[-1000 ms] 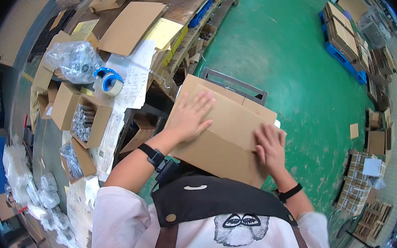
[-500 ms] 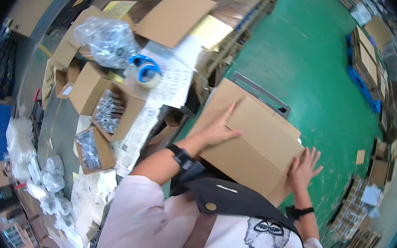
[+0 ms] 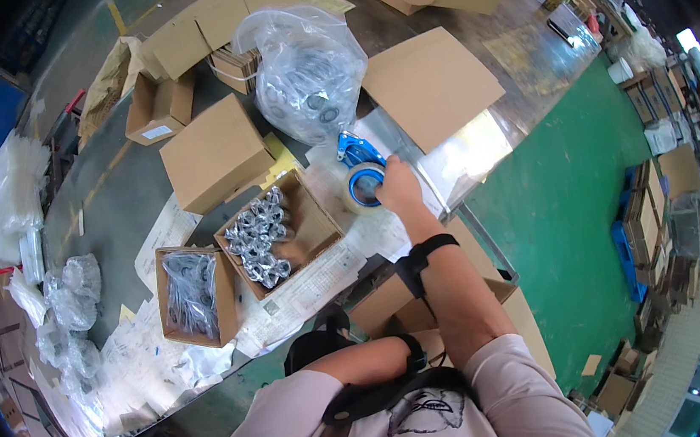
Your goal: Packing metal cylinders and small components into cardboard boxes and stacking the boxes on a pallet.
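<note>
- the blue tape dispenser (image 3: 351, 146) is hard and glossy with an angular cutter end; its round roll of clear tape rings a blue hub. it sits over the papers on the desk (image 3: 116, 226), just below a bulging bag.
- that clear plastic bag (image 3: 304, 70) is crinkled and shiny, with metallic-looking round shapes inside.
- to its right lies a flat, smooth cardboard sheet (image 3: 434, 86).
- an open brown box (image 3: 316, 222) holds shiny, knobbly metal parts (image 3: 258, 241); a smaller open box (image 3: 223, 296) just beside it holds a pouch of wrinkled clear film (image 3: 193, 290).
- printed papers (image 3: 291, 306) lie thin and overlapping along the near edge.
- below that edge, an open carton (image 3: 388, 300) with stiff brown flaps is partly covered by the arms.
- the right hand (image 3: 399, 188) reaches forward and inward, forearm slanting up to the left; its fingers are curled closed on the dispenser's right rim, their tips partly hidden.
- the left forearm (image 3: 361, 362) lies bent across the body; the left hand is hidden behind the right forearm, so i cannot tell how its fingers stand.
</note>
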